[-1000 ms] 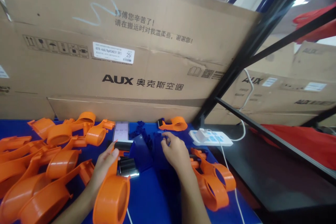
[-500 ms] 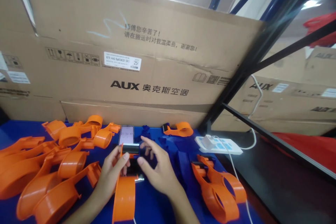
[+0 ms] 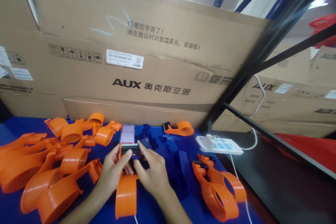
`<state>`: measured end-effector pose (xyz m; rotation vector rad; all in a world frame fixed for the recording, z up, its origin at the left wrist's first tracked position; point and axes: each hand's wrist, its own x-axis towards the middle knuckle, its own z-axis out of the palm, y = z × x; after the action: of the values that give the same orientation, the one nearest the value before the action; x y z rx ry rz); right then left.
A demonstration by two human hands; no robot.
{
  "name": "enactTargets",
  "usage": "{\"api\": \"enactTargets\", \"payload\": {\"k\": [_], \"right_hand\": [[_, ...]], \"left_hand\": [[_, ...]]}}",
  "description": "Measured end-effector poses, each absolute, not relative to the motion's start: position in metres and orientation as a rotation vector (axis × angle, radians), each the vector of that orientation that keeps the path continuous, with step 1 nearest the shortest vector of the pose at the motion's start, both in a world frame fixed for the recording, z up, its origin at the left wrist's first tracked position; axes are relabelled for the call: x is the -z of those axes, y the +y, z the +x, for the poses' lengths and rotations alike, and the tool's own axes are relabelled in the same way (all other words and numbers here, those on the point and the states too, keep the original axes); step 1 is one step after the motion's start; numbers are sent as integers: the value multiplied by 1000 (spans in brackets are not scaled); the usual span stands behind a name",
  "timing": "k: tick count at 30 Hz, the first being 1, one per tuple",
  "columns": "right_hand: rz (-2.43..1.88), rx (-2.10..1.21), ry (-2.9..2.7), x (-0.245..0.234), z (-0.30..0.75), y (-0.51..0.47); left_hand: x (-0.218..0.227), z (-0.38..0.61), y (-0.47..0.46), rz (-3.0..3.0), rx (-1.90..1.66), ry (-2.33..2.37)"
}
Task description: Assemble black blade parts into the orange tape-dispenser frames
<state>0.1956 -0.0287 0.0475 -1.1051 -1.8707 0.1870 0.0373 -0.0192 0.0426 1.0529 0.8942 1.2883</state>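
An orange tape dispenser (image 3: pixel 126 196) is held in front of me, its ring hanging down and its head with a black roller and a pale toothed edge uppermost. My left hand (image 3: pixel 115 166) is closed round the head from the left, thumb against the roller. From the right, my right hand (image 3: pixel 153 169) pinches the head's other end, where a dark blue plastic piece (image 3: pixel 135 152) shows between index finger and thumb. Fingers partly hide the lower head. Just beyond the hands lies a phone (image 3: pixel 127 133) with a lit screen.
Several orange dispenser bodies (image 3: pixel 59 192) are heaped at the left. More dispensers with black rollers (image 3: pixel 219 196) lie at the right, and one dispenser (image 3: pixel 181 128) at the back. Blue plastic parts (image 3: pixel 168 150) lie mid-table. A white power strip (image 3: pixel 220 145) sits near the rack post; a large carton (image 3: pixel 157 59) stands behind.
My right hand has moved in to the left, and its parted fingers have closed on the right end of the dispenser head. My left hand keeps its grip.
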Motion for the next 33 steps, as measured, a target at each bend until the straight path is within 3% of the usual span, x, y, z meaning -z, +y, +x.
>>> {"api": "enactTargets", "payload": {"k": [17,33], "right_hand": [[-1024,-154,-1973,-44,201,-25],[-962,229,-2117,-38,204,-22]], "left_hand": [[-40,34,-14,926,-1260,933],[-44,37,-13,695,-980,849]]}}
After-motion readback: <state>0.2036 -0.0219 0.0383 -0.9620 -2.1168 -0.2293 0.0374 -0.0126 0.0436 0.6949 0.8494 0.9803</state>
